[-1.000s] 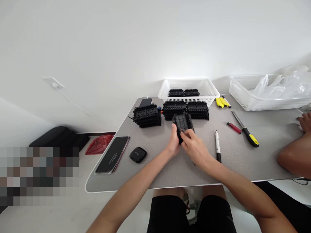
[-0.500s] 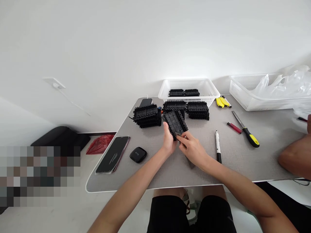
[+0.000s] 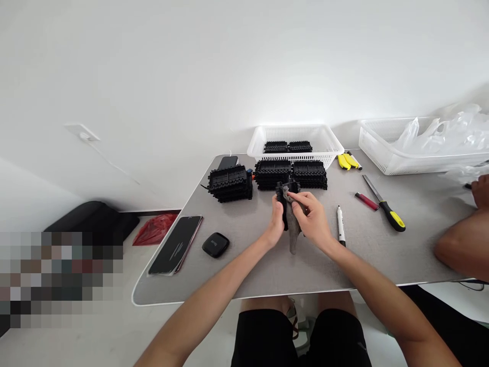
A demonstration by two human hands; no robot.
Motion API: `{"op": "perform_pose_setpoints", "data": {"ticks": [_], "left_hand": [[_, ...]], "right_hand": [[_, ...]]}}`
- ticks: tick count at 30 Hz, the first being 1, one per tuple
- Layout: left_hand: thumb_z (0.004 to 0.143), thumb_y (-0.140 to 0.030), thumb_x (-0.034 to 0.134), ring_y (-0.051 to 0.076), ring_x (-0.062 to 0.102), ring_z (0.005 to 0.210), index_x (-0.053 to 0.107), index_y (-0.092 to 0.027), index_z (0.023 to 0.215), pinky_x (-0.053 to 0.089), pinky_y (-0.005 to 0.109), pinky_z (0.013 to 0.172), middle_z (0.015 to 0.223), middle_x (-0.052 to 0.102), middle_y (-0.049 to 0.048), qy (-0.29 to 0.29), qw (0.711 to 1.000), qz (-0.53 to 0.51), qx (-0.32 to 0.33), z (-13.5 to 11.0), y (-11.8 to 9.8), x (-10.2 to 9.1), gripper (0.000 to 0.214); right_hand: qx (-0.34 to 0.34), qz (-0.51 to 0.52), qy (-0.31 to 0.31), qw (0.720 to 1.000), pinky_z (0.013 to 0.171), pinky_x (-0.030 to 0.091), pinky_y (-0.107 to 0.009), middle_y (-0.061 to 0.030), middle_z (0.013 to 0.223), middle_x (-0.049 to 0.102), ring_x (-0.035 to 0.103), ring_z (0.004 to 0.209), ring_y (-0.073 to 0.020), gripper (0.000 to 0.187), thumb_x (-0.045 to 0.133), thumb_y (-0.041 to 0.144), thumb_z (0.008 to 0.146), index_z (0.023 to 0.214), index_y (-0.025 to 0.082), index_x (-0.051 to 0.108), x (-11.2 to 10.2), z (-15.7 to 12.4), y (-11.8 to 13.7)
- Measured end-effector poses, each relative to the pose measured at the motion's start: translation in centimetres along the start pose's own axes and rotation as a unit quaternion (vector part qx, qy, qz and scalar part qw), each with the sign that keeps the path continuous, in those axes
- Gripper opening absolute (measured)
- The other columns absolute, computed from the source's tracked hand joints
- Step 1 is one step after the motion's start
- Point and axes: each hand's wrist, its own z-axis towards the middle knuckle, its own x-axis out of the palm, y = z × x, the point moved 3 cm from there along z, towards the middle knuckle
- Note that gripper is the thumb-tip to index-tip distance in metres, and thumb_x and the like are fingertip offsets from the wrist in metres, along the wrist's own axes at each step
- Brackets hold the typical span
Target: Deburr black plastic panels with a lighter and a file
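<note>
My left hand grips a black ribbed plastic part, held on edge above the grey table. My right hand presses a grey cloth against that part; the cloth hangs down below my fingers. Just behind the hands lie stacks of the same black parts, with another stack to the left. More of them sit in a white basket at the back.
A phone and a small black case lie at the left. A marker, a red pen, a yellow-handled tool and yellow items lie right. Another person's arm rests far right near a basket of plastic bags.
The black part was tilted flat in my left hand before; it now stands on edge, and my right hand has come up onto it with the cloth.
</note>
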Motion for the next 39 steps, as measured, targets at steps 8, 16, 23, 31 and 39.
{"op": "perform_pose_setpoints", "data": {"ticks": [8,16,23,31,39], "left_hand": [[0.087,-0.054,0.055,0.022,0.052,0.125,0.057,-0.022,0.121,0.04,0.035,0.105,0.118,0.065,0.0079,0.0,1.0,-0.008,-0.014,-0.3,0.5,0.2,0.046],[0.088,-0.068,0.04,0.026,0.062,0.113,0.068,-0.016,0.111,0.046,0.036,0.1,0.104,0.072,0.0096,-0.019,0.997,-0.037,-0.064,0.0,-1.2,0.5,0.063],[0.089,-0.067,0.039,0.025,0.064,0.108,0.07,-0.015,0.106,0.049,0.035,0.097,0.104,0.073,0.0105,-0.063,0.996,-0.066,-0.012,0.5,-3.2,0.3,0.063],[0.086,-0.069,0.042,0.026,0.062,0.113,0.071,-0.016,0.107,0.047,0.037,0.099,0.108,0.072,0.0108,-0.049,0.997,-0.059,-0.023,0.6,-2.9,0.0,0.064],[0.087,-0.064,0.046,0.026,0.048,0.131,0.063,-0.023,0.12,0.038,0.04,0.108,0.121,0.067,0.0081,0.024,0.997,-0.026,-0.064,0.0,-1.2,0.4,0.055]], "right_hand": [[-0.006,0.027,0.041,0.999,0.079,0.049,-0.029,-0.0062,0.101,0.064,0.062,0.088,-0.015,0.031,0.05,0.021,0.089,0.112,0.02,0.07,0.5,-0.2,-0.5],[0.01,-0.017,0.095,0.995,0.077,0.048,-0.028,-0.0066,0.098,0.066,0.062,0.086,-0.0149,0.035,0.049,0.012,0.086,0.112,0.017,0.071,1.7,-1.3,-0.1],[0.012,-0.043,0.142,0.989,0.076,0.049,-0.028,-0.0064,0.1,0.066,0.063,0.084,-0.0148,0.036,0.049,0.01,0.085,0.113,0.017,0.071,2.6,-2.0,-0.3],[0.038,-0.045,0.156,0.986,0.082,0.049,-0.032,-0.006,0.1,0.07,0.065,0.09,-0.018,0.035,0.051,0.009,0.079,0.103,0.02,0.074,1.4,-1.1,-0.5],[0.024,0.024,-0.016,0.999,0.073,0.05,-0.029,-0.0067,0.103,0.067,0.063,0.088,-0.0163,0.031,0.048,0.022,0.088,0.109,0.021,0.071,-0.7,0.5,-1.5]]}}
